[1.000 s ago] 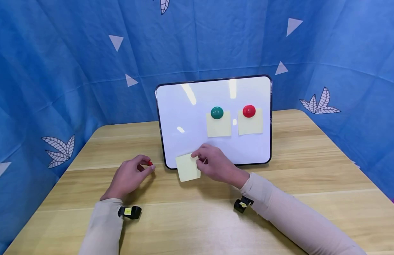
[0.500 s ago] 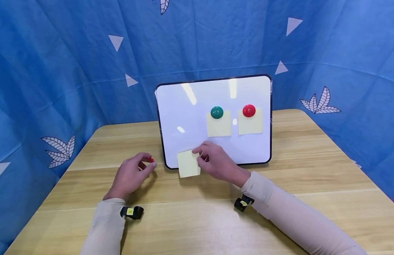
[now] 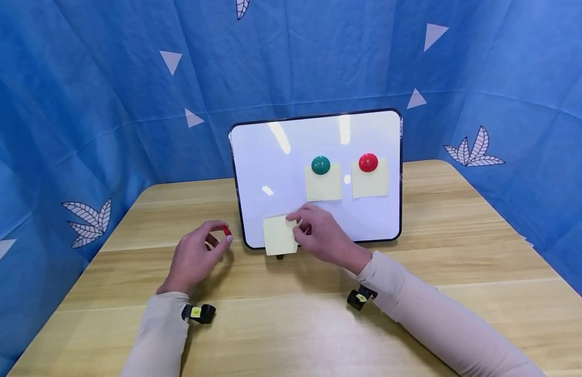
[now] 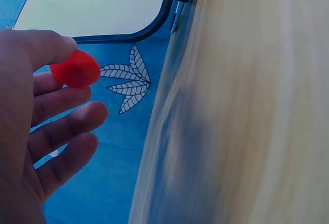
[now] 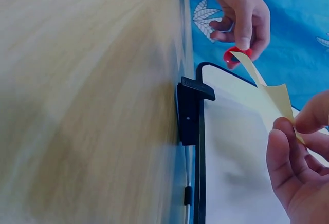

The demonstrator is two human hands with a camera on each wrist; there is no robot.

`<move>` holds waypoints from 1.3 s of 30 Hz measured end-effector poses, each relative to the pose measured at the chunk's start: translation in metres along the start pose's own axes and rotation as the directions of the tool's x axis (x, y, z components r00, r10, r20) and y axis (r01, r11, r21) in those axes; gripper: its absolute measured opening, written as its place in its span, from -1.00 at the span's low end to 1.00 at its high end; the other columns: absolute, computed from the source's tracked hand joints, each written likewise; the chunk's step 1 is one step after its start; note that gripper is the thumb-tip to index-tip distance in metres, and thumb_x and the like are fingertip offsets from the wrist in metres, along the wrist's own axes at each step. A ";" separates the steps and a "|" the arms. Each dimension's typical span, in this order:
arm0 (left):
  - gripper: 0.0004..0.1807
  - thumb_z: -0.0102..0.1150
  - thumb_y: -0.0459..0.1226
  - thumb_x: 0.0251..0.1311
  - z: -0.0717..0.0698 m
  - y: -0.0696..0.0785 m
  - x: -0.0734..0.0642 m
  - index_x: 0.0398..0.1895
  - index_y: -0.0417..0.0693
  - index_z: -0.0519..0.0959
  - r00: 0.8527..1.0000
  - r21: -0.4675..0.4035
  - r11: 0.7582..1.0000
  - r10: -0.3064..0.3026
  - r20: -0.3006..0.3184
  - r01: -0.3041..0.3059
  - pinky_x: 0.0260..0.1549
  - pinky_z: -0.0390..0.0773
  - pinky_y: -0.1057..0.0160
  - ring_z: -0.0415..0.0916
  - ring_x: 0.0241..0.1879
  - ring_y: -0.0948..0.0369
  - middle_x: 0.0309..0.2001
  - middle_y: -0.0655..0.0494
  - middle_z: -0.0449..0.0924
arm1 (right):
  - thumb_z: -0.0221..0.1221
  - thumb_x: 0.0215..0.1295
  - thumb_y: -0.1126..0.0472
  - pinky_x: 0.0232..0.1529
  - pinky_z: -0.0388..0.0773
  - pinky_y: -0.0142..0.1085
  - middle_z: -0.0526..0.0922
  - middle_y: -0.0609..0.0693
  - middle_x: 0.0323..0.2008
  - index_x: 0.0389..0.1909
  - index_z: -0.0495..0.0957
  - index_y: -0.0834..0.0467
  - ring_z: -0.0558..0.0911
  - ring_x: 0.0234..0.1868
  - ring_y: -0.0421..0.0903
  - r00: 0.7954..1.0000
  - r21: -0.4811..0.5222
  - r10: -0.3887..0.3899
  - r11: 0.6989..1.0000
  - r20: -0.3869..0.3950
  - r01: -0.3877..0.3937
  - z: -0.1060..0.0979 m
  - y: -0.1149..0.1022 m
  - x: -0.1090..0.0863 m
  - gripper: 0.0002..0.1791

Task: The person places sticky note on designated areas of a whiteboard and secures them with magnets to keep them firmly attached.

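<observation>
My right hand [image 3: 325,234] pinches the right edge of a pale yellow sticky note [image 3: 279,235], which overlaps the lower left part of the whiteboard [image 3: 272,157] in the head view. In the right wrist view the sticky note [image 5: 275,98] is slightly bent and stands out in front of the board. Left of the board, my left hand [image 3: 194,256] pinches a round red magnet [image 4: 76,69] between thumb and forefinger, the other fingers loosely bent. A green magnet [image 3: 321,165] and a second red magnet [image 3: 368,163] sit over the upper parts of two sticky notes on the board.
The board has a black frame and leans upright on a wooden table [image 3: 291,324]. A black support foot [image 5: 190,111] shows at its lower edge. Behind hangs a blue curtain [image 3: 295,57] with leaf and triangle prints.
My right hand has raised the sticky note a little along the board and straightened it. The left hand has shifted slightly up and right with its red magnet.
</observation>
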State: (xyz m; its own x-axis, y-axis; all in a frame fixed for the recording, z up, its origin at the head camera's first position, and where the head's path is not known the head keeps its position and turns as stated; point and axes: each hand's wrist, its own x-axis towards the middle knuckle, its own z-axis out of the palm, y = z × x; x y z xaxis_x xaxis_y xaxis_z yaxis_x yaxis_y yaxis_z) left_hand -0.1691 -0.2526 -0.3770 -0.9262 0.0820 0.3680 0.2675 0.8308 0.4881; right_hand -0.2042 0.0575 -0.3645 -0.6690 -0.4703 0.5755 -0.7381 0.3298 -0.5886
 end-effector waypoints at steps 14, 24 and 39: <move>-0.53 0.22 0.07 0.33 0.001 0.003 0.000 0.19 0.08 0.55 0.998 -0.001 1.000 0.010 -0.065 -0.010 -0.41 0.55 0.16 0.56 -0.41 0.18 -0.29 0.11 0.65 | 0.19 0.20 0.50 -0.34 0.61 -0.39 0.59 0.02 -0.24 -0.07 0.65 0.30 0.58 -0.42 -0.20 1.000 0.015 -0.001 1.000 -0.017 0.001 -0.004 0.001 0.001 -0.72; -0.56 0.31 -0.05 0.29 0.001 0.005 0.000 0.19 0.07 0.57 0.992 -0.010 0.999 0.043 -0.122 -0.044 -0.45 0.55 0.16 0.55 -0.46 0.20 -0.32 0.11 0.66 | 0.18 0.21 0.50 -0.37 0.60 -0.39 0.58 0.02 -0.23 -0.07 0.64 0.29 0.57 -0.44 -0.16 0.998 0.013 -0.033 0.999 -0.045 0.034 -0.006 0.000 0.002 -0.73; -0.60 0.36 -0.11 0.25 0.005 0.011 0.004 0.11 -0.01 0.61 0.965 0.010 0.992 0.123 -0.230 -0.124 -0.48 0.56 0.16 0.53 -0.52 0.25 -0.37 0.11 0.66 | 0.21 0.21 0.47 -0.37 0.59 -0.35 0.59 0.05 -0.26 -0.09 0.66 0.30 0.55 -0.45 -0.18 0.996 -0.017 -0.045 0.999 -0.075 0.044 -0.015 0.001 0.010 -0.75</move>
State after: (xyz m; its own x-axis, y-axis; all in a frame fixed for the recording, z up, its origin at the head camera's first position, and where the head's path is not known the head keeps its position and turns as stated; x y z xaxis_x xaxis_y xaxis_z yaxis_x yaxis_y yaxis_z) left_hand -0.1718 -0.2405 -0.3742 -0.8002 0.0552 0.5972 0.3777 0.8198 0.4303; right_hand -0.2130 0.0649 -0.3510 -0.6397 -0.4219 0.6425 -0.7682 0.3224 -0.5532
